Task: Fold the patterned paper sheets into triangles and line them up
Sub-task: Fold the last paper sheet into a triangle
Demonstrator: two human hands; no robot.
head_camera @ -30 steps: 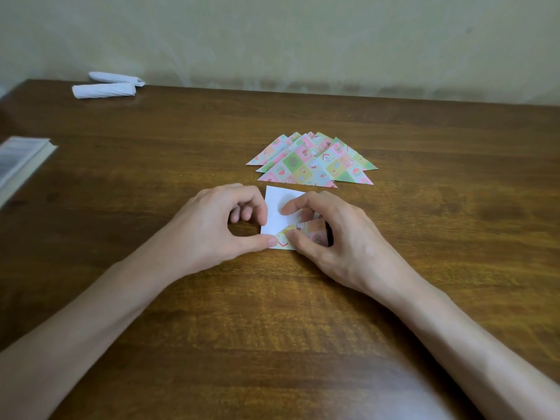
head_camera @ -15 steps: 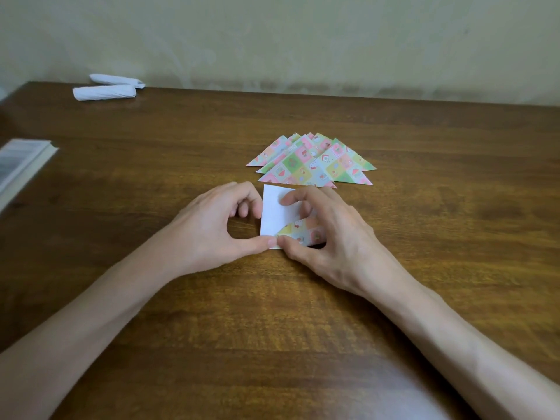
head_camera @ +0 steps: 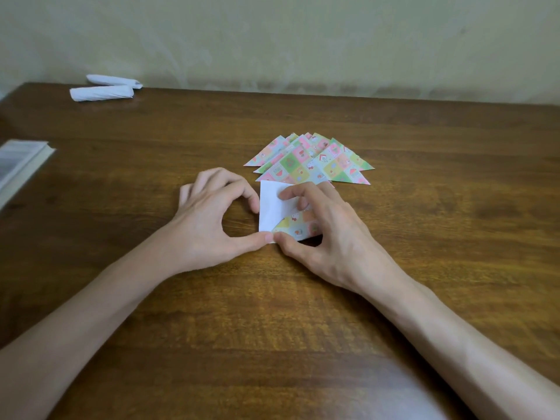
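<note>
A small paper sheet (head_camera: 272,207) lies on the brown wooden table (head_camera: 272,313), white side up, with its patterned near corner folded over. My left hand (head_camera: 209,219) presses its thumb on the near left corner and its index fingertip touches the left edge. My right hand (head_camera: 321,228) pinches the folded patterned flap between thumb and fingers, index finger resting on the white face. Just behind lies a fanned row of several folded patterned triangles (head_camera: 309,162), overlapping one another.
Two white rolled paper pieces (head_camera: 103,89) lie at the table's far left corner near the wall. A book or stack of printed pages (head_camera: 18,165) sits at the left edge.
My right hand has carried the patterned flap further up over the white face, its index finger sliding left. My left hand's fingers have spread a little; the sheet stays in place.
</note>
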